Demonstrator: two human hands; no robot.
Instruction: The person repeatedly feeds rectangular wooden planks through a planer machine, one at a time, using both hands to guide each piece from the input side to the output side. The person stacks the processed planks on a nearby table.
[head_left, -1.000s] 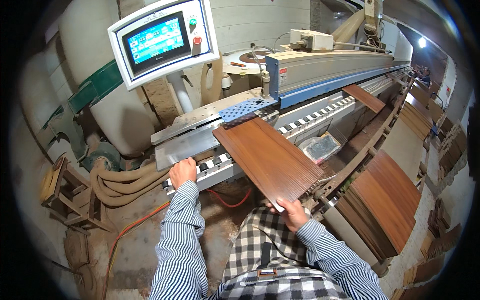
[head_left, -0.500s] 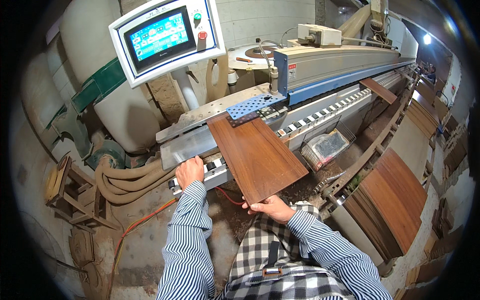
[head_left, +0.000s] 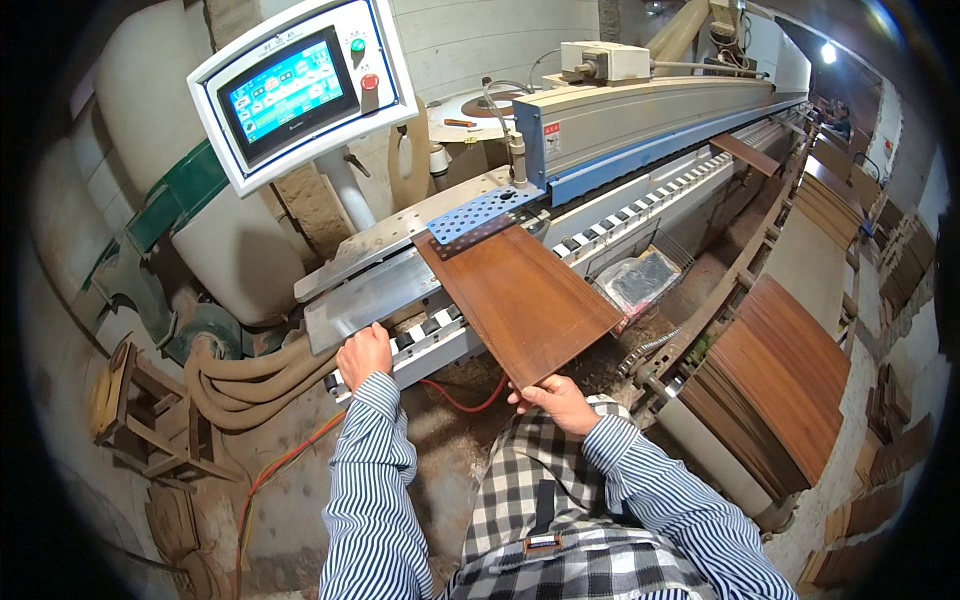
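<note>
A brown wood-grain board (head_left: 530, 300) lies across the near side of a long machine, its far end under a blue perforated plate (head_left: 482, 215). My right hand (head_left: 560, 404) grips the board's near edge at the left corner, thumb on top and fingers underneath. My left hand (head_left: 364, 357) is closed in a fist at the near edge of a smooth steel plate (head_left: 365, 302), left of the board and apart from it. The undersides of its fingers are hidden. A track of black and white pads (head_left: 436, 322) runs beneath the board.
A control panel (head_left: 300, 95) with a lit screen stands at far left, above ribbed hoses (head_left: 235, 385) and a wooden stool (head_left: 150, 415). To the right, stacked boards (head_left: 770, 370) rest on a roller conveyor. A wire basket (head_left: 645, 280) hangs below the track. Another board (head_left: 745, 154) protrudes farther along.
The board has slid right along the machine, its left far corner now closer to the blue plate's corner. My right hand moved with it; my left fist stays at the steel plate. The view shifted slightly.
</note>
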